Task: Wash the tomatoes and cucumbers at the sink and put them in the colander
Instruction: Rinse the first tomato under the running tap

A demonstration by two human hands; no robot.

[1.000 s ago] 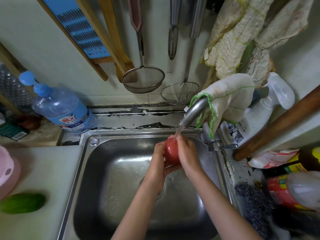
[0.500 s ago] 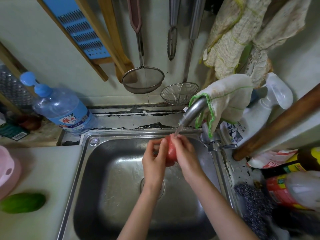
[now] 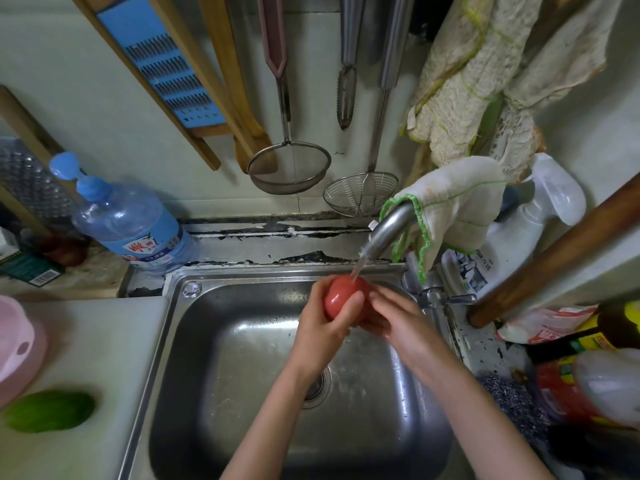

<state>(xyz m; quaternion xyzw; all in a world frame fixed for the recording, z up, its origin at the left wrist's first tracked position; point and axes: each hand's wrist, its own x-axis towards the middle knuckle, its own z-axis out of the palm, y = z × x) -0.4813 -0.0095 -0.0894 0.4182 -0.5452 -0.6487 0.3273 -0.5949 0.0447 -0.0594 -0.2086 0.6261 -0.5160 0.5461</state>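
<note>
Fingers [image 3: 382,301] of the right hand [image 3: 398,322] lie pressed together against the right side of the round red tomato [image 3: 341,294], while the left hand [image 3: 320,327] cups it from the left, thumb laid across its front. Both hands hold the tomato at centre frame, directly under the curved steel tap [image 3: 388,232]. A thin stream of water [image 3: 356,270] falls onto its top. I judge this to be the washing step for this tomato, with rubbing under way.

Next would come a carry to the far left edge of the frame, where the pale pink plastic colander [image 3: 15,344] sits on the white counter. That calls for a firm hold, since the wet skin is likely to be slippery. Only part of the colander shows, so I cannot tell what it holds. Just below it lies a green cucumber [image 3: 48,410], apparently not yet washed.

Inside the stainless steel sink [image 3: 180,341] I see only water and the round drain [image 3: 317,386]. At upper left stands a clear plastic water bottle with a blue cap [image 3: 128,223].
</note>
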